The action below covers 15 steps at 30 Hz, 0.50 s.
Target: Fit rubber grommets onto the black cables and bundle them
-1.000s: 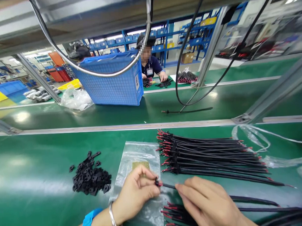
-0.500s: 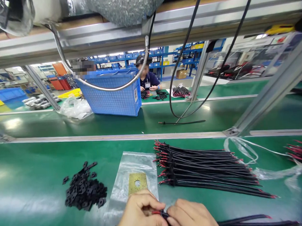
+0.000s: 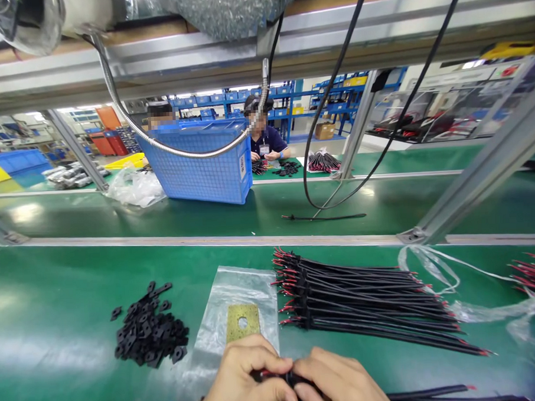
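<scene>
Head view: a cable [image 3: 290, 378], black with a bit of red wire showing, sits between the two hands at the bottom, mostly hidden. The left hand [image 3: 248, 375] and right hand [image 3: 341, 380] both have fingers clamped on it, nearly touching. Beyond lie a plate [image 3: 234, 329] and clear bag [image 3: 219, 303]; black pads [image 3: 151, 332] are heaped left, bunched cables [image 3: 364, 297] right.

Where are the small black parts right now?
In the head view, the black parts lie left of centre on the green table, to the left of the clear bag.
</scene>
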Available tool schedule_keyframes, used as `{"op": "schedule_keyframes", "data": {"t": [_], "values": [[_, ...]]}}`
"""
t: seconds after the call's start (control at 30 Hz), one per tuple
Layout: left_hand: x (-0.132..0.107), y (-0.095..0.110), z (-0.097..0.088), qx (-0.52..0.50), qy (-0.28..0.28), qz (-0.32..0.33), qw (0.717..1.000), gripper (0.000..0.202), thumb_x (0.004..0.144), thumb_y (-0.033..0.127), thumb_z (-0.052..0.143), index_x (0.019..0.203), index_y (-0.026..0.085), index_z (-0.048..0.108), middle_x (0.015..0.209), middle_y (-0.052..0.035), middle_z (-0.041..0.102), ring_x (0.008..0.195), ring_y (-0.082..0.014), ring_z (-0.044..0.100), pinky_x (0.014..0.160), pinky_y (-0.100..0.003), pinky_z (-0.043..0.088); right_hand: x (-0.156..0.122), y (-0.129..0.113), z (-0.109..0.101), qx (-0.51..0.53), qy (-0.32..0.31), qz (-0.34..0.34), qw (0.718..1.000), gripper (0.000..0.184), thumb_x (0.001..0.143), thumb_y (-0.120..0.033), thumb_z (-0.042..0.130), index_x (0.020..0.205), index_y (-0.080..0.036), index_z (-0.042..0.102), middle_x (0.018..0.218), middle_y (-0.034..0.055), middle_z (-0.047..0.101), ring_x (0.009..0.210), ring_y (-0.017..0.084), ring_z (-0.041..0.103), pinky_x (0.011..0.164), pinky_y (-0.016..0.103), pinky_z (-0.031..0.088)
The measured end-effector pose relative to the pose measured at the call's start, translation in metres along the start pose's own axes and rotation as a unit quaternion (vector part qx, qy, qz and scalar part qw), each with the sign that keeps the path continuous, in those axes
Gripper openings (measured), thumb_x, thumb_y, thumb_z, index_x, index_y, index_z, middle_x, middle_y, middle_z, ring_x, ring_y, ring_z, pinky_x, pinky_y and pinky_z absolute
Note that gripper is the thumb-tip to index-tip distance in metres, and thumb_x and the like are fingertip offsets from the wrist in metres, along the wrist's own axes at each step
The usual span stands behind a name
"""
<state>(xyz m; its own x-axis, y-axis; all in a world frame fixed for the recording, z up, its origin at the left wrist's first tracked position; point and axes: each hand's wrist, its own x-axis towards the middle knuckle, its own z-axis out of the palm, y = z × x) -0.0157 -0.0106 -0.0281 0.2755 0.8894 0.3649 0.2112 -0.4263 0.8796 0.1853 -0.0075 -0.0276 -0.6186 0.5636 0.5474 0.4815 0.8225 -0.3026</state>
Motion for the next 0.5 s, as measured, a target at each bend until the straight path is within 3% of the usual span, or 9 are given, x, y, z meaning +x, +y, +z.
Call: {"op": "schedule_keyframes", "data": {"t": [0.33, 0.5], "values": [[-0.002, 0.001, 0.000, 0.027, -0.004, 0.057, 0.998, 0.023, 0.068, 0.033, 0.083, 0.074, 0.013, 0.073, 0.064, -0.0071, 0.068, 0.056, -0.0119, 0.064, 0.054, -0.017, 0.048, -0.001, -0.005, 0.012, -0.045, 0.041, -0.011, 0.998, 0.036, 0.103, -0.022, 0.029, 0.072, -0.020, 0.048, 0.058, -0.0016, 0.050, 0.048, 0.011, 0.048, 0.048, 0.024, 0.033], [0.002, 0.006, -0.003, 0.019, -0.019, 0.042, 0.999, 0.028, 0.070, 0.037, 0.081, 0.086, 0.015, 0.076, 0.069, -0.0079, 0.069, 0.061, -0.0127, 0.065, 0.057, -0.018, 0.051, 0.000, -0.004, 0.005, -0.031, 0.032, -0.006, 0.999, 0.030, 0.101, -0.020, 0.033, 0.077, -0.020, 0.051, 0.061, -0.0009, 0.052, 0.050, 0.012, 0.050, 0.050, 0.024, 0.035]]}}
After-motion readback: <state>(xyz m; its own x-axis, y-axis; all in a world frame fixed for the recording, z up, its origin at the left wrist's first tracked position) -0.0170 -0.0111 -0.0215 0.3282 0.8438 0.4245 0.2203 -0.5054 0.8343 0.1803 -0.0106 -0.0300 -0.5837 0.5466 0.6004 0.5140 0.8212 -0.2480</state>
